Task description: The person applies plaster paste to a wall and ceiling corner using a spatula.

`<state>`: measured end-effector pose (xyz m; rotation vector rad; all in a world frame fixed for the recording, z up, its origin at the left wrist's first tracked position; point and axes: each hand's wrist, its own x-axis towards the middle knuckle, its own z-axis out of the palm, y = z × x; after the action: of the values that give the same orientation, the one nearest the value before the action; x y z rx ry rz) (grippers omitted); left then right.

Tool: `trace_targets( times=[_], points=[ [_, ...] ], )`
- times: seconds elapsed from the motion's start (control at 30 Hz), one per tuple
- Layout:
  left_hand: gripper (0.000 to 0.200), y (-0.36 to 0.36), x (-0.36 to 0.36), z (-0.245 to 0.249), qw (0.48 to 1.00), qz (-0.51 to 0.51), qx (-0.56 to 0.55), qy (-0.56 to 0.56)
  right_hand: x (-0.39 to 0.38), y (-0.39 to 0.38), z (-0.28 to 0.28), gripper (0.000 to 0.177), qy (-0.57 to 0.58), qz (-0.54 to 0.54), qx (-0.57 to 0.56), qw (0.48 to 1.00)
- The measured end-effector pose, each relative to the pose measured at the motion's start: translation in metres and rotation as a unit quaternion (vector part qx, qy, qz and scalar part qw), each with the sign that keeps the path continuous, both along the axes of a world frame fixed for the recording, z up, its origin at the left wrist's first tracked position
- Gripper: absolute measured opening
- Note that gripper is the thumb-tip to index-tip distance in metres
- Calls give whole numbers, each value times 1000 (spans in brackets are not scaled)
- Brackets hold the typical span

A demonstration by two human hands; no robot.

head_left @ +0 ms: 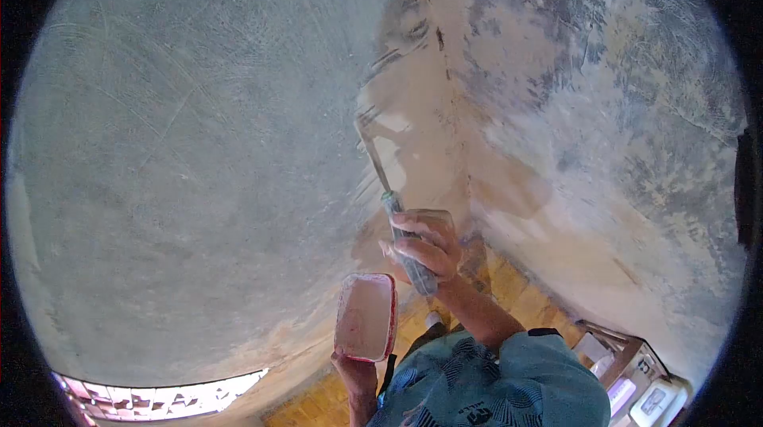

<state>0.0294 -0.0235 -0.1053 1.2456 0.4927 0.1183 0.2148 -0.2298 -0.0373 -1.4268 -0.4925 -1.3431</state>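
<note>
My right hand is wrapped round the dark handle of a scraper, whose thin blade points up toward the wall. Pale, smooth plaster covers the wall corner behind the blade. Lower and to the left, my left hand grips the bottom end of a red-rimmed rectangular container. A pale, pinkish-white material coats the inside of that container. Most fingers of my left hand are hidden beneath it.
Rough grey wall spreads on the left, and a patchy wall on the right. Yellow floor tiles show below. A wooden shelf with a white container stands lower right. A bright grille opening lies lower left.
</note>
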Motion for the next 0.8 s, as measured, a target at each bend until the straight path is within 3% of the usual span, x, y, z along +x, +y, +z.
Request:
trace_targets(
  times=[0.1,0.27,0.4,0.47,0.6,0.8],
  points=[
    [59,2,-3,-4,991,41,-128,-1,-3,-13,1,23,27,-28,-3,999],
    [63,-3,-2,8,996,19,-85,18,35,-33,15,29,10,-141,52,989],
    [68,6,-9,-1,992,33,-115,27,44,-27,14,29,23,-134,35,990],
    [69,8,-10,-1,997,22,-67,29,36,-17,15,31,48,-133,20,990],
    [70,7,-9,3,990,62,-124,30,20,3,14,34,10,-75,-5,997],
    [70,14,-7,0,992,32,-126,3,-26,24,19,28,19,38,13,999]
  ],
)
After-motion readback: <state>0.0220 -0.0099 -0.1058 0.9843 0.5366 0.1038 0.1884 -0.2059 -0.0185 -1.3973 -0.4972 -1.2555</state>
